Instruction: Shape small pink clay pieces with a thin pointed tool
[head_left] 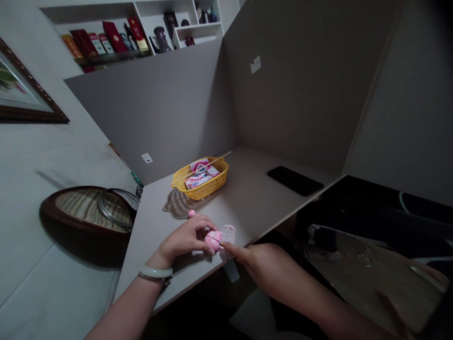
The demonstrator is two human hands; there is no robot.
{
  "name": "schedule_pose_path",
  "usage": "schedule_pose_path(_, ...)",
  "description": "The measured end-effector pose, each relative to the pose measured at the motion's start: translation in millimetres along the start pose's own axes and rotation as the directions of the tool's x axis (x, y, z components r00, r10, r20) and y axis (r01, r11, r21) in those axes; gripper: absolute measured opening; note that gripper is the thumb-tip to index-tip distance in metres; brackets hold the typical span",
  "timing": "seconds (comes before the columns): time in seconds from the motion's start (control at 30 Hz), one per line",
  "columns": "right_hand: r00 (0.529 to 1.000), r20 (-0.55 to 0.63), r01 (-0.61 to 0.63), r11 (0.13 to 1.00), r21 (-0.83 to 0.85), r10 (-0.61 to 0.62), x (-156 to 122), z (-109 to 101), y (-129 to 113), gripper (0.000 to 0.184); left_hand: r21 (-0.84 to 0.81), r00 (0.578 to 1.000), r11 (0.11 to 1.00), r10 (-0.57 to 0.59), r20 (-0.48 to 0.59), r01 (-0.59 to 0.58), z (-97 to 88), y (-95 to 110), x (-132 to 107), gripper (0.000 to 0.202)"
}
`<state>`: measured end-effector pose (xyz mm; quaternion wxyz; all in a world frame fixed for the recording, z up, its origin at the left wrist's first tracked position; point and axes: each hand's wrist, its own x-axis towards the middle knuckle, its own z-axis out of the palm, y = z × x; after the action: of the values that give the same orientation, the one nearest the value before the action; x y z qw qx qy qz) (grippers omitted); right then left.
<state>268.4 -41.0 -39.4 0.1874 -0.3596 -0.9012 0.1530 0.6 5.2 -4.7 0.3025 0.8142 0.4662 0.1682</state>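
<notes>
The left hand [184, 238] is pinching one pink piece [213, 241] at the desk [247, 198] edge. The right hand [260, 264] is touching it from the right, its grip impossible to tell. One smaller pink bit [191, 213] is lying just beyond the left hand, one clear wrapper [229, 232] beside the piece, and one yellow basket [205, 189] farther off.

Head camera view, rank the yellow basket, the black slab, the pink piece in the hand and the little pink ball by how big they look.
1. yellow basket
2. black slab, about as long as the basket but flat, so a close call
3. pink piece, small even though nearest the camera
4. pink ball
</notes>
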Motion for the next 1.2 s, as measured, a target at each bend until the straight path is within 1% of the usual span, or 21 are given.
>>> schedule_pose_path(0.07,1.0,-0.014,0.014,0.999,0.036,-0.014,-0.7,0.1,3.9,0.059,0.009,1.0,1.0,-0.003,-0.003,0.003,-1.3,-0.4,-0.6,0.04)
schedule_pose_path(0.13,1.0,-0.014,0.014,0.998,0.064,-0.013,-7.8,-3.0,10.3,0.057,0.02,1.0,1.0,0.001,0.004,-0.002,-2.6,-0.7,-0.8,0.04)
schedule_pose_path(0.2,1.0,-0.001,-0.002,0.998,0.055,0.002,-14.6,-5.7,13.9,0.059,0.03,1.0,1.0,0.004,0.014,-0.005,-3.1,-0.4,-0.5,0.041)
schedule_pose_path(0.27,1.0,0.004,-0.016,1.0,0.022,0.016,-14.9,-4.7,11.3,0.062,0.043,1.0,0.999,0.0,0.006,-0.001,-2.5,0.1,0.1,0.042)
schedule_pose_path(0.37,1.0,-0.014,-0.012,0.999,-0.034,0.012,-4.2,1.6,1.0,0.063,0.032,1.0,0.999,-0.004,-0.011,0.004,-0.9,0.0,0.3,0.042)
schedule_pose_path(0.43,1.0,-0.023,-0.004,1.0,-0.018,0.004,0.5,2.8,-1.3,0.06,0.013,1.0,1.0,-0.012,-0.006,0.012,-0.7,-1.0,-0.3,0.042)
schedule_pose_path(0.53,1.0,-0.012,0.011,0.998,0.059,-0.01,-6.4,-3.2,7.6,0.057,0.007,1.0,1.0,-0.015,0.009,0.015,-1.6,-2.7,-1.2,0.041)
schedule_pose_path(0.63,1.0,-0.001,-0.007,0.998,0.065,0.007,-16.1,-8.7,16.9,0.058,0.025,1.0,1.0,-0.001,0.023,0.0,-2.3,-2.3,-0.8,0.041)
schedule_pose_path(0.7,1.0,0.002,-0.018,0.999,0.046,0.018,-13.7,-6.9,14.4,0.058,0.042,1.0,0.999,-0.001,0.019,0.0,-1.8,-0.7,-0.2,0.041)
schedule_pose_path(0.8,1.0,-0.019,-0.013,1.0,-0.001,0.013,-0.7,0.6,3.6,0.057,0.035,1.0,0.999,-0.006,0.0,0.006,-0.7,1.2,0.2,0.039)
schedule_pose_path(0.87,0.999,-0.031,-0.009,1.0,0.014,0.009,3.5,2.3,1.0,0.057,0.026,1.0,1.0,-0.015,-0.008,0.015,-0.8,1.1,-0.2,0.039)
schedule_pose_path(1.03,1.0,0.013,-0.024,0.993,0.116,0.023,-12.8,-8.4,15.0,0.055,0.047,1.0,0.999,-0.014,0.018,0.013,-3.0,1.2,-0.1,0.042)
schedule_pose_path(1.1,0.999,0.015,-0.038,0.993,0.112,0.036,-14.3,-9.5,15.2,0.056,0.051,1.0,0.999,-0.018,0.01,0.018,-2.9,2.5,0.4,0.043)
schedule_pose_path(1.2,0.999,0.007,-0.032,0.998,0.056,0.032,-4.9,-3.6,7.1,0.057,0.042,1.0,0.999,-0.023,-0.02,0.023,-2.1,4.3,0.5,0.042)
